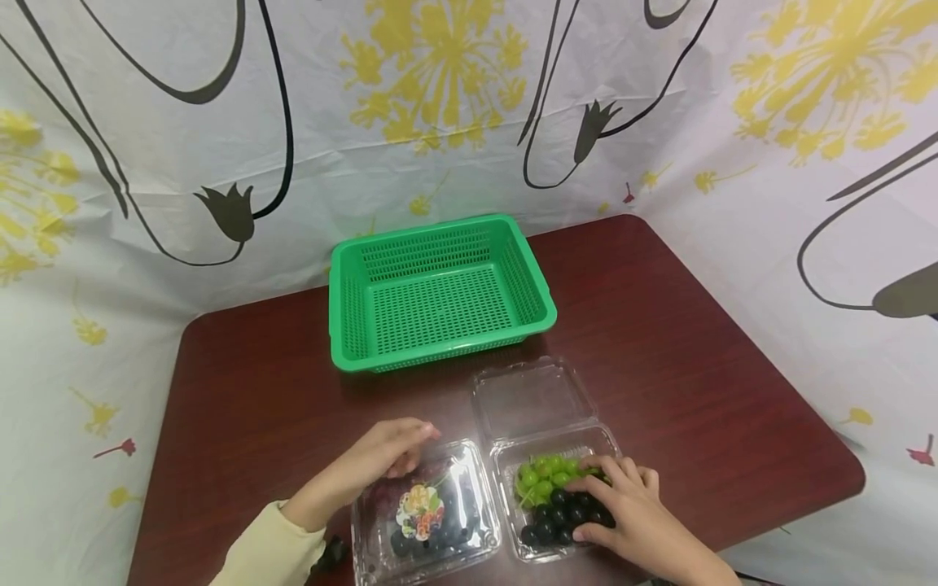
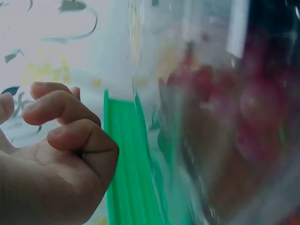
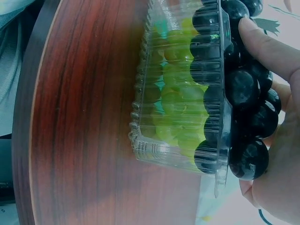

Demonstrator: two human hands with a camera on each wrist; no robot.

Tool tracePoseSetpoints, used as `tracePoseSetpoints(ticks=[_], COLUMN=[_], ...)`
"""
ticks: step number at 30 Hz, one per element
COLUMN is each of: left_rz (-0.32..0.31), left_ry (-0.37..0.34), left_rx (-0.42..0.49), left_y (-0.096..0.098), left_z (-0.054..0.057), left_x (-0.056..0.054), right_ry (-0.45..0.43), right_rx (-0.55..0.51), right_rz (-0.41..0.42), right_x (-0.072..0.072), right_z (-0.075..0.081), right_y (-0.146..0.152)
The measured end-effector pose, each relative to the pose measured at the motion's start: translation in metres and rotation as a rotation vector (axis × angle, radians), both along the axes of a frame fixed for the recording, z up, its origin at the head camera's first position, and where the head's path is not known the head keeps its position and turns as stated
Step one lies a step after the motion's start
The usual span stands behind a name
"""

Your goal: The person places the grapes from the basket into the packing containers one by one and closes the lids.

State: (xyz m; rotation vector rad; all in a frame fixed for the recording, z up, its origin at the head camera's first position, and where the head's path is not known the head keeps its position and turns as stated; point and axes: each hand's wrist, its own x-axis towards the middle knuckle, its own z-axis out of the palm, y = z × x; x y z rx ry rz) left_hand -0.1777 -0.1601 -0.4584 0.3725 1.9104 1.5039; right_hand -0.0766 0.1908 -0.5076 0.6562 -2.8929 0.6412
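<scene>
A clear plastic clamshell box [image 1: 513, 541] stands with its lid [image 1: 535, 399] folded back. Inside are green grapes [image 1: 538, 480] and, on the near side, a bunch of black grapes [image 1: 557, 517]. My right hand [image 1: 623, 509] grips the black grapes from the right, thumb at the near side; in the right wrist view the black grapes [image 3: 255, 119] bulge above the rim. My left hand [image 1: 388, 452] hovers by the far left edge of a second, closed clamshell [image 1: 469, 541], fingers loosely curled and nothing in them. Through that box's plastic show dark and red grapes and a fruit-picture sticker [image 1: 420, 512].
A green plastic basket [image 1: 440, 354] stands at the back of the dark red table [image 1: 696, 391], with nothing in it. White patterned sheeting [image 1: 454, 106] hangs behind and at the sides. A small dark object [image 1: 335, 552] lies beside the left sleeve.
</scene>
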Motion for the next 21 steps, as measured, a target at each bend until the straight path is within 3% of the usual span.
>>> tracePoseSetpoints(ticks=[8,21], left_rz=[-0.082,-0.078], left_ry=[-0.137,-0.344], left_rx=[-0.07,0.066], left_y=[0.031,0.054], left_z=[-0.003,-0.009], left_x=[0.008,0.011], right_ry=[0.036,0.035], right_rx=[-0.008,-0.021], right_rz=[-0.004,-0.012], right_x=[0.0,0.001], right_z=[-0.004,-0.005], right_y=[0.0,0.003])
